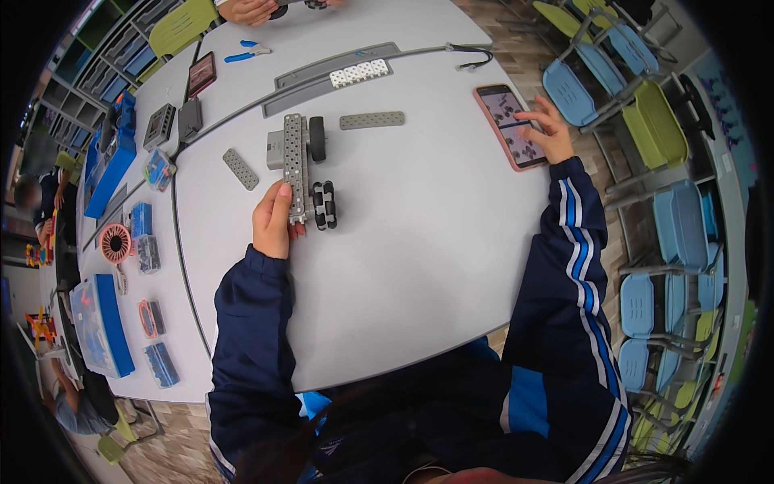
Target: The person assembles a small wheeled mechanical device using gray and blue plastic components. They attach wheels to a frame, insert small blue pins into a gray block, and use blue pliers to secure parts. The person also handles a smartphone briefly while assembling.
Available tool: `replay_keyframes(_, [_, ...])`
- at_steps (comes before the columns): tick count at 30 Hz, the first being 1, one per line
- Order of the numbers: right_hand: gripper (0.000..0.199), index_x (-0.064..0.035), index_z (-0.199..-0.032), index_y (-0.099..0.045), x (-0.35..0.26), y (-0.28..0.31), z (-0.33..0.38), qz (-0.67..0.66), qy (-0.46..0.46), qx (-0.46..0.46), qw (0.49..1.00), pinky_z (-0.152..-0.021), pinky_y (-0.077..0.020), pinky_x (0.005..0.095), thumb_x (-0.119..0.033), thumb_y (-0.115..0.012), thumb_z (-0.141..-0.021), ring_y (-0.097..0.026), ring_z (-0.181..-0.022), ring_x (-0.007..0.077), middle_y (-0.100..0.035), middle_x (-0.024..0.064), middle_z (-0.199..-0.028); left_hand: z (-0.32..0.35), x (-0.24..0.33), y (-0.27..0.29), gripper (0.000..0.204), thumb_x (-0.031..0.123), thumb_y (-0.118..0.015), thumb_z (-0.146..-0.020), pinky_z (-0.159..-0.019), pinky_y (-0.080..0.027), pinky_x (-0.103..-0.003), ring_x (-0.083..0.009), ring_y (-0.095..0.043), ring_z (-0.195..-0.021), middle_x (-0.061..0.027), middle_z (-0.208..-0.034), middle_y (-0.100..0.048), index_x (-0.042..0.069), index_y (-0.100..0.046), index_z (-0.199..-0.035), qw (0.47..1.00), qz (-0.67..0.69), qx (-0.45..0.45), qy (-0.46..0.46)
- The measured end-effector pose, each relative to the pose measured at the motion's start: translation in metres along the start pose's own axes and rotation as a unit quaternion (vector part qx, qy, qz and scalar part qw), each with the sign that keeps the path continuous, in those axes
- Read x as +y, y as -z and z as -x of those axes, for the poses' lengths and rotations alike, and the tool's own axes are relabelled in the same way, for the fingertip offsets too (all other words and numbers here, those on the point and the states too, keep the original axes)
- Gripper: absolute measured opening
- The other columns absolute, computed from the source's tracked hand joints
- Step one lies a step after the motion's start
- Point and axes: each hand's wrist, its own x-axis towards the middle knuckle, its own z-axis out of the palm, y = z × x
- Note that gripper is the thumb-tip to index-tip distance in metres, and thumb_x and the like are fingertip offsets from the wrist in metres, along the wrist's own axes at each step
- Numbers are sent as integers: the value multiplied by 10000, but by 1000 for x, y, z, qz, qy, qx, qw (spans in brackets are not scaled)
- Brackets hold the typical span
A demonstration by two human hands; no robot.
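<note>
My left hand (272, 219) grips the near end of a wheeled toy robot chassis (295, 157), built from grey perforated beams. On its right side are a black tyre (318, 139) and a black-and-grey roller wheel (325, 205); a grey block (275, 150) is fixed on its left. Loose grey perforated beams lie on either side, a short one (240, 168) to the left and a longer one (372, 120) to the right. At the table's right edge my right hand (555, 139), fingers apart, touches a pink-cased phone (501, 113) whose screen shows pictures of parts.
White perforated pieces (359, 73) sit by the grey tray (334, 66). Blue-handled pliers (248, 52) lie beyond, near another person's hands (248, 10). Blue bins (105, 327), a pink fan (115, 243) and a second phone (202, 73) are left. Chairs (570, 90) stand right.
</note>
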Motion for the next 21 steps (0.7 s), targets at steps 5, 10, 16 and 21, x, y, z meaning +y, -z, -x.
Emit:
replay_keyframes(5, [277, -117, -1047, -781, 2, -4, -1, -46, -1, 36, 998, -1081, -398, 381, -3, -759, -795, -396, -1405, 250, -394, 164, -1487, -1, -3, 1, 480, 408, -467, -1038, -451, -384, -201, -66, -517, -511, -5, -767, -622, 9, -609, -1264, 1000, 0, 1, 1])
replay_keyframes(10, [276, -101, -1061, -773, -2, -4, 0, -47, -15, 40, 998, -979, -489, 343, 18, -737, -814, -576, -1220, 219, -362, 152, -1508, 0, -3, 2, 457, 390, -475, -1039, -457, -384, -203, -66, -514, -511, -3, -770, -623, 9, -613, -1249, 1000, 10, 2, 1])
replay_keyframes(16, [272, -92, -1069, -767, -3, -1, 0, -53, -16, 38, 998, -888, -548, 311, 27, -712, -831, -630, -1133, 211, -357, 142, -1511, -2, -7, 2, 446, 381, -473, -1042, -457, -381, -205, -67, -511, -508, -2, -770, -622, 5, -618, -1233, 1000, 18, 1, -6])
replay_keyframes(21, [259, -99, -1062, -771, -8, -2, 1, -58, -18, 33, 998, -904, -542, 323, 7, -720, -831, -612, -1162, 233, -378, 151, -1502, -1, -5, 2, 448, 380, -473, -1042, -454, -380, -206, -67, -513, -505, -4, -777, -628, 5, -617, -1239, 1000, 16, 5, -1])
